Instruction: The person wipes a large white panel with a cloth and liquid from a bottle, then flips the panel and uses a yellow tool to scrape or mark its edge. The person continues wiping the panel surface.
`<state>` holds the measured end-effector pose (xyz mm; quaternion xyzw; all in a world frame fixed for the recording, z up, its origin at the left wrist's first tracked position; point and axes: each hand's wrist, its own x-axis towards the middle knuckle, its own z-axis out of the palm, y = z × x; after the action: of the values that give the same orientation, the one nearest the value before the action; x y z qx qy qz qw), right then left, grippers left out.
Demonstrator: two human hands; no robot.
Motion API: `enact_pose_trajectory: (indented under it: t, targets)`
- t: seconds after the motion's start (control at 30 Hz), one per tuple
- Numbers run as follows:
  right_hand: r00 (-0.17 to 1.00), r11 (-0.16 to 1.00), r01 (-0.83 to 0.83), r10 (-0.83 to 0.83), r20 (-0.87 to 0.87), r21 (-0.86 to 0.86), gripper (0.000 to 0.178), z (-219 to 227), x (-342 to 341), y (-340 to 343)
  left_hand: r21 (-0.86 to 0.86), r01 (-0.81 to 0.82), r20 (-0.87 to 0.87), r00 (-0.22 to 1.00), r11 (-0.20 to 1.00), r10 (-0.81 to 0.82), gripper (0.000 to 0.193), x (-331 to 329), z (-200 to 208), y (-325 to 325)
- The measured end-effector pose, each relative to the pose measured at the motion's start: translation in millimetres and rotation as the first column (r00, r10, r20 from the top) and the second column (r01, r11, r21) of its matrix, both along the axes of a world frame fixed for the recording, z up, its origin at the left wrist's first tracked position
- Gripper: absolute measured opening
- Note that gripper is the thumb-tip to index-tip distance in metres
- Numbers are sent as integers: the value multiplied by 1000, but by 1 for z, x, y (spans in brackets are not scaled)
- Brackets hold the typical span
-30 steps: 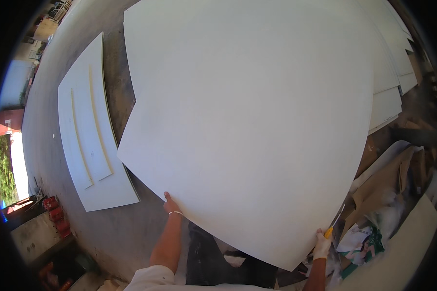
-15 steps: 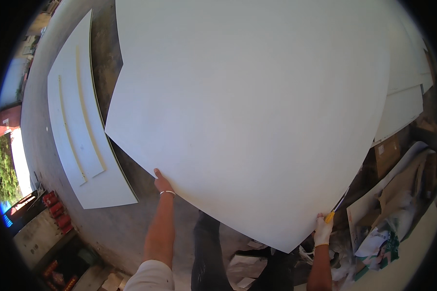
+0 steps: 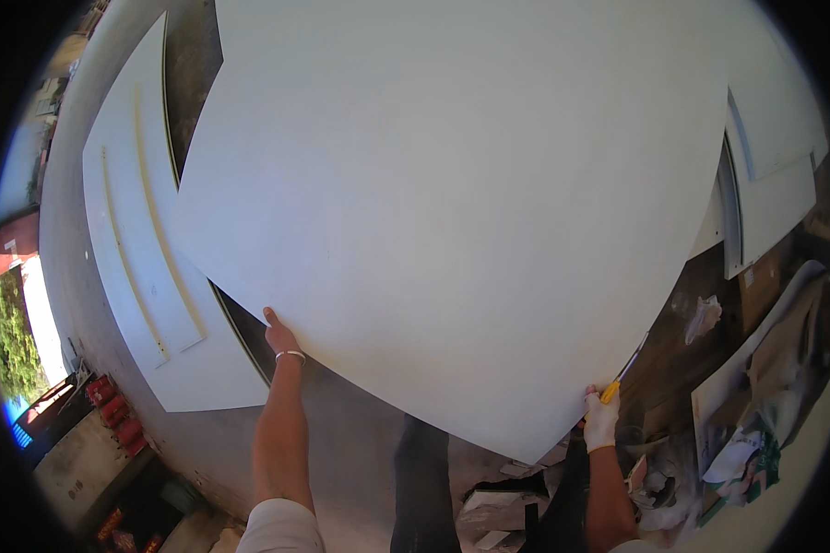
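A large white panel (image 3: pixel 461 203) fills most of the view, tilted, with its near corner pointing toward my legs. My left hand (image 3: pixel 282 335), bare with a bracelet at the wrist, grips its near left edge, thumb on top and fingers hidden underneath. At the right edge, close to the near corner, my gloved right hand (image 3: pixel 602 424) is closed around the yellow handle of a screwdriver (image 3: pixel 610 391). The metal shaft points away along the panel's edge. That hand also appears to support the panel, though its lower fingers are hidden.
Another white panel (image 3: pixel 129 267) with two thin strips leans at the left. More white panels (image 3: pixel 775 212) stand at the far right. Cardboard (image 3: pixel 788 355) and crumpled plastic (image 3: pixel 664 488) lie at the lower right. Red objects (image 3: pixel 111 410) sit at the lower left.
The large panel has shifted and turned toward the left, overlapping the left panel more. Both hands moved left slightly with it. More of the right-hand panels now shows.
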<state>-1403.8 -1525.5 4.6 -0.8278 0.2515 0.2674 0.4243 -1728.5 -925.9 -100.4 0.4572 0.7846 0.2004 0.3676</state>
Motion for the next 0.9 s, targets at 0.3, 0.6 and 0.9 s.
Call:
enact_pose_trajectory:
  t: [0.3, 0.6, 0.9]
  targets:
    - [983, 983, -181, 181, 12, -44, 33, -14, 31, 6, 35, -43, 14, 999, 998, 43, 89, -6, -13, -25]
    - [969, 959, -247, 240, -60, -139, 40, -20, 52, -22, 18, -94, -20, 995, 995, 94, 92, -31, -10, -74]
    - [981, 977, -192, 189, -33, -92, 19, -1, 75, -38, -23, -110, 34, 993, 994, 110, 89, -40, -4, -134]
